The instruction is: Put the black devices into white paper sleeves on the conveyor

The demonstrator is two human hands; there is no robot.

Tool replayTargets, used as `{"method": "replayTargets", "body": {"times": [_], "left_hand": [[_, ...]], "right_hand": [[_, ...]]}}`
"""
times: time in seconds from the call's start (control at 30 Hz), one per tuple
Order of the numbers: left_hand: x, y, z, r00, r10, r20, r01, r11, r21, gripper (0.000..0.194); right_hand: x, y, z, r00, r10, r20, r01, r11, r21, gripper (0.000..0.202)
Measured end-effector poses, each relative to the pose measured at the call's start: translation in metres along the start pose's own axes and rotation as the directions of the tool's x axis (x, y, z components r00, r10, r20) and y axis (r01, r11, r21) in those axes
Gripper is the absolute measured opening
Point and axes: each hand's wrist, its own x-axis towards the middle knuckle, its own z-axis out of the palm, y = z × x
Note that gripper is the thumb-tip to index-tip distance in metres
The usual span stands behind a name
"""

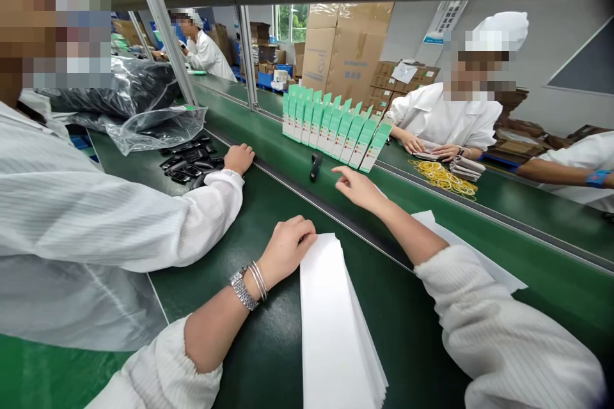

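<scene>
My left hand (288,246), with a watch and bangles at the wrist, has its fingers curled at the top left corner of a stack of long white paper sheets (330,319). The sheets lie slightly fanned on the green table. Over the conveyor belt (288,169) reaches my right hand (357,188), its index finger stretched out and nothing visible in it. Just left of that fingertip, a small black device (315,167) rests on the belt. Under my right forearm lies another white sheet (472,255), partly covered by the arm.
A row of green and white boxes (330,128) with raised flaps stands on the belt. To the left, a co-worker's hand (240,158) rests near a pile of black devices (192,160) and a plastic bag (153,128). Across the belt, another person works beside yellow rubber bands (446,179).
</scene>
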Motion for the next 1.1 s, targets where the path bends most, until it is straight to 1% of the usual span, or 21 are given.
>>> {"method": "replayTargets", "body": {"times": [0.07,0.17,0.2,0.27,0.33,0.37,0.4,0.47,0.53,0.57,0.6,0.63,0.67,0.7,0.77,0.83,0.97,1.03,1.1], "left_hand": [[0.001,0.002,0.000,1.000,0.000,-0.001,0.000,1.000,0.025,0.024],[0.001,0.003,0.000,1.000,-0.006,0.007,0.006,0.999,0.036,0.028],[0.001,0.003,0.000,1.000,-0.008,0.009,0.008,0.999,0.032,0.028],[0.001,0.003,0.000,1.000,-0.009,0.015,0.009,1.000,0.008,0.027],[0.000,0.004,-0.001,1.000,-0.004,0.011,0.004,1.000,-0.030,0.023],[0.000,0.005,-0.002,1.000,-0.001,0.005,0.002,0.999,-0.048,0.021],[0.000,0.005,-0.002,1.000,0.000,-0.001,0.000,0.998,-0.060,0.019],[0.000,0.006,-0.004,1.000,-0.001,-0.015,0.000,0.998,-0.063,0.016],[0.000,0.007,-0.005,1.000,0.006,-0.026,-0.007,0.999,-0.043,0.015],[0.000,0.007,-0.005,0.999,0.014,-0.032,-0.015,1.000,-0.027,0.015],[-0.001,0.007,-0.005,0.999,0.024,-0.040,-0.024,1.000,-0.012,0.015],[-0.001,0.007,-0.005,0.998,0.032,-0.052,-0.032,0.999,0.002,0.015],[-0.001,0.006,-0.005,0.997,0.040,-0.064,-0.040,0.999,0.009,0.014],[-0.001,0.006,-0.004,0.996,0.047,-0.076,-0.046,0.999,0.010,0.014],[-0.002,0.006,-0.004,0.993,0.059,-0.100,-0.060,0.998,-0.001,0.014],[-0.002,0.007,-0.004,0.991,0.076,-0.112,-0.078,0.997,-0.015,0.013],[-0.003,0.012,-0.005,0.987,0.116,-0.115,-0.123,0.991,-0.060,0.008],[-0.004,0.015,-0.006,0.984,0.131,-0.119,-0.144,0.984,-0.105,0.008],[-0.004,0.017,-0.008,0.979,0.139,-0.147,-0.161,0.975,-0.150,0.009]], "right_hand": [[0.021,-0.010,0.019,0.995,0.023,0.093,-0.022,1.000,-0.014,0.053],[0.054,-0.015,0.043,0.981,0.137,0.135,-0.128,0.989,-0.070,0.055],[0.063,-0.014,0.049,0.973,0.190,0.132,-0.186,0.982,-0.041,0.052],[0.076,-0.007,0.058,0.948,0.299,0.104,-0.308,0.948,0.082,0.040],[0.082,0.000,0.062,0.921,0.384,0.073,-0.390,0.897,0.209,0.027],[0.081,0.003,0.063,0.910,0.411,0.061,-0.412,0.875,0.255,0.023],[0.078,0.005,0.063,0.902,0.427,0.056,-0.424,0.859,0.287,0.023],[0.064,0.002,0.060,0.899,0.434,0.051,-0.424,0.836,0.348,0.030],[0.040,-0.007,0.054,0.922,0.384,0.040,-0.346,0.774,0.530,0.040],[0.025,-0.013,0.050,0.944,0.328,0.027,-0.260,0.693,0.672,0.047],[0.010,-0.020,0.045,0.966,0.258,0.012,-0.161,0.566,0.809,0.056],[-0.006,-0.026,0.040,0.983,0.184,-0.002,-0.082,0.452,0.888,0.066],[-0.020,-0.033,0.034,0.993,0.121,-0.002,-0.042,0.363,0.931,0.075],[-0.033,-0.039,0.028,0.996,0.089,-0.003,-0.023,0.298,0.954,0.083],[-0.053,-0.046,0.020,0.998,0.056,0.006,-0.018,0.227,0.974,0.094],[-0.063,-0.048,0.016,0.999,0.052,0.014,-0.024,0.201,0.979,0.098],[-0.068,-0.047,0.019,0.999,0.028,0.024,-0.029,0.202,0.979,0.099],[-0.070,-0.050,0.023,0.999,-0.011,0.030,-0.027,0.240,0.970,0.088],[-0.074,-0.055,0.026,0.996,-0.064,0.057,-0.035,0.301,0.953,0.063]]}}
